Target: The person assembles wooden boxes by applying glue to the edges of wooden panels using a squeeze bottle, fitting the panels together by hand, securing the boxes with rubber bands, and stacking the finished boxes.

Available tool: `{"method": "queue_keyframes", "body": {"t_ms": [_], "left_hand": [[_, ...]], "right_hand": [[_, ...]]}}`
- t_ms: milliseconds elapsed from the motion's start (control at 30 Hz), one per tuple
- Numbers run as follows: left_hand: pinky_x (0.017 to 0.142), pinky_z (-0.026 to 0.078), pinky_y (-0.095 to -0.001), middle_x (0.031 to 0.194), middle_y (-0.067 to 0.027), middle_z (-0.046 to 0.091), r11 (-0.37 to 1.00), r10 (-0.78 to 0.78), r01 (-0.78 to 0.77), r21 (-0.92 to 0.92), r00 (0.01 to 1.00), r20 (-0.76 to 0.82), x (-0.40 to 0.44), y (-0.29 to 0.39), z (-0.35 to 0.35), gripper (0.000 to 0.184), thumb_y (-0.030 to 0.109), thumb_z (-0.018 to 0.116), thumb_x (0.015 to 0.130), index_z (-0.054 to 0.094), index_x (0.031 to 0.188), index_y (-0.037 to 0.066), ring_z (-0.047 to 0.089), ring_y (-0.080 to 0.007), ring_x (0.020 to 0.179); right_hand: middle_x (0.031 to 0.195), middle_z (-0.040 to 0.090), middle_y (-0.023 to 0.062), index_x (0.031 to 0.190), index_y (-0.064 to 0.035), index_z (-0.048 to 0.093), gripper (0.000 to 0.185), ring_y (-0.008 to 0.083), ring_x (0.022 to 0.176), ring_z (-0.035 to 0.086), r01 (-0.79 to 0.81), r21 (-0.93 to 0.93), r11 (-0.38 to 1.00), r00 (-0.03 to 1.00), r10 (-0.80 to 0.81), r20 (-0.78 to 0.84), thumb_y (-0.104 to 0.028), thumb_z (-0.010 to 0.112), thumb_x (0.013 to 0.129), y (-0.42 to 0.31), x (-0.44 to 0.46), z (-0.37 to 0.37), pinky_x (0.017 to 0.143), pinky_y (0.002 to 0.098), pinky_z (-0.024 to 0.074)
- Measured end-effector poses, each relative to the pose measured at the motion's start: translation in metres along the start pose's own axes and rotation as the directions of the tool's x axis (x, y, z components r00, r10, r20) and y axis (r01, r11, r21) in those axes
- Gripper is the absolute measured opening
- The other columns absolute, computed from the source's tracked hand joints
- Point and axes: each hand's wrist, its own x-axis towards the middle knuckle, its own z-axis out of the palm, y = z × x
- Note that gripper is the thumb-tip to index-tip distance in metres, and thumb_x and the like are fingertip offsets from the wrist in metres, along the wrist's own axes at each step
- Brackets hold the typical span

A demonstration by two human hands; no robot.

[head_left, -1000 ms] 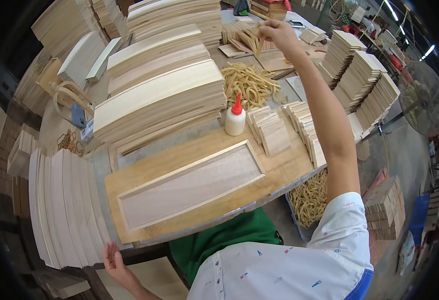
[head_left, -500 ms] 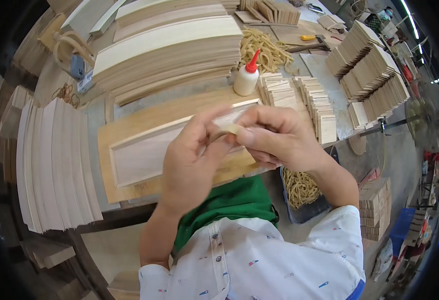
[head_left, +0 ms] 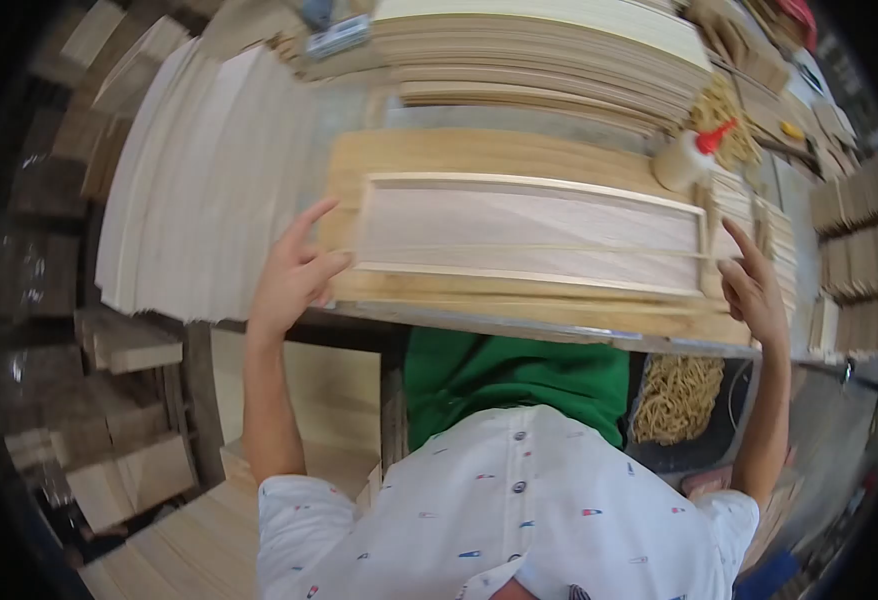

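Observation:
A thin pale band (head_left: 529, 248) is stretched in a nearly straight line over a long wooden frame with a light panel (head_left: 519, 222). At the frame's left end my left hand (head_left: 297, 272) holds one end of the band between thumb and fingers, its index finger pointing out. Beyond the right end, my right hand (head_left: 752, 282) has the other end pinched, index finger raised. Under the frame lies a yellowish board (head_left: 459, 147). A white bottle with a red nozzle (head_left: 681, 163) leans in view behind the board's right end.
Long wooden strips are stacked at the back (head_left: 539, 60) and on the left (head_left: 199, 190). Small wooden pieces (head_left: 777, 250) sit beside my right hand. More bands (head_left: 724, 115) lie behind the bottle, and others fill a bin (head_left: 677, 400) below the table edge.
My right hand came back from the far bands, both hands met over the frame, and now they are wide apart with the band stretched between them. The view has turned left and down.

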Motion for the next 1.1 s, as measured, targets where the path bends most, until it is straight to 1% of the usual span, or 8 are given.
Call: {"method": "queue_keyframes", "body": {"t_ms": [333,400,533,633,700,800,933,1100], "left_hand": [[0.040,0.035,-0.0221,0.056,0.0058,0.041,0.999,-0.012,0.004,0.053,0.989,0.145,0.039,0.000,-0.002,0.065,0.011,0.061,0.088,0.032,0.146,0.009,0.037,-0.0044,0.043],[0.040,0.036,-0.0220,0.055,0.0063,0.041,0.998,-0.008,0.019,-0.054,0.981,0.193,0.043,-0.004,-0.003,0.062,0.010,0.060,0.090,0.034,0.146,0.009,0.036,-0.0043,0.042],[0.040,0.036,-0.0217,0.054,0.0056,0.040,0.999,-0.033,0.039,-0.026,0.979,0.203,0.048,-0.002,-0.002,0.059,0.010,0.057,0.091,0.034,0.146,0.009,0.035,-0.0043,0.040],[0.038,0.036,-0.0209,0.051,0.0046,0.040,0.995,-0.040,0.058,-0.075,0.975,0.219,0.057,0.000,0.000,0.052,0.010,0.055,0.093,0.039,0.142,0.006,0.034,-0.0042,0.038],[0.036,0.035,-0.0195,0.049,0.0036,0.042,0.988,0.003,0.017,-0.156,0.992,0.128,0.066,-0.008,0.001,0.036,0.011,0.054,0.093,0.051,0.128,0.000,0.034,-0.0034,0.036],[0.035,0.034,-0.0179,0.049,0.0035,0.044,0.962,-0.002,0.011,-0.272,0.999,0.035,0.083,-0.015,0.005,0.022,0.010,0.054,0.093,0.059,0.110,-0.003,0.035,-0.0030,0.035],[0.035,0.034,-0.0167,0.049,0.0043,0.045,0.909,-0.035,0.050,-0.414,0.998,0.044,0.097,-0.026,0.004,0.017,0.011,0.053,0.094,0.060,0.100,-0.002,0.035,-0.0019,0.035],[0.036,0.034,-0.0186,0.055,0.0050,0.047,0.736,0.029,0.173,-0.655,0.958,0.285,0.110,-0.052,-0.002,0.015,0.016,0.055,0.093,0.059,0.094,0.001,0.034,-0.0018,0.035]], "right_hand": [[0.056,0.037,-0.0059,0.147,-0.0163,0.033,0.053,0.0032,0.043,0.027,-0.031,0.022,0.999,0.996,0.029,0.084,-0.027,0.051,0.098,0.005,0.018,0.007,0.037,0.0212,0.0215],[0.055,0.037,-0.0060,0.146,-0.0149,0.035,0.051,0.0033,0.042,0.026,-0.039,0.039,0.998,0.995,0.035,0.091,-0.026,0.050,0.099,0.010,0.021,0.008,0.037,0.0213,0.0209],[0.054,0.036,-0.0063,0.145,-0.0106,0.035,0.051,0.0030,0.041,0.025,-0.062,0.085,0.994,0.996,0.056,0.071,-0.025,0.051,0.099,0.018,0.030,0.008,0.036,0.0213,0.0207],[0.055,0.038,-0.0057,0.139,-0.0058,0.044,0.044,0.0019,0.041,0.026,-0.037,0.162,0.986,0.999,0.030,0.044,-0.022,0.050,0.099,0.016,0.037,0.007,0.036,0.0205,0.0209],[0.057,0.042,-0.0047,0.121,-0.0016,0.056,0.030,0.0013,0.039,0.028,-0.051,0.335,0.941,0.998,0.037,0.049,-0.020,0.050,0.099,0.015,0.049,0.006,0.034,0.0192,0.0227],[0.060,0.047,-0.0036,0.103,-0.0017,0.059,0.019,0.0013,0.039,0.030,-0.031,0.411,0.911,0.999,0.021,0.028,-0.018,0.050,0.098,0.020,0.067,0.009,0.033,0.0182,0.0248],[0.061,0.047,-0.0044,0.097,-0.0035,0.057,0.014,0.0012,0.038,0.031,-0.056,0.460,0.886,0.997,0.021,0.080,-0.016,0.050,0.098,0.027,0.074,0.009,0.031,0.0183,0.0289],[0.062,0.051,-0.0024,0.100,-0.0008,0.058,0.013,0.0031,0.039,0.038,-0.014,0.525,0.851,0.995,-0.039,0.089,-0.012,0.053,0.096,0.032,0.071,0.011,0.033,0.0187,0.0343]]}}
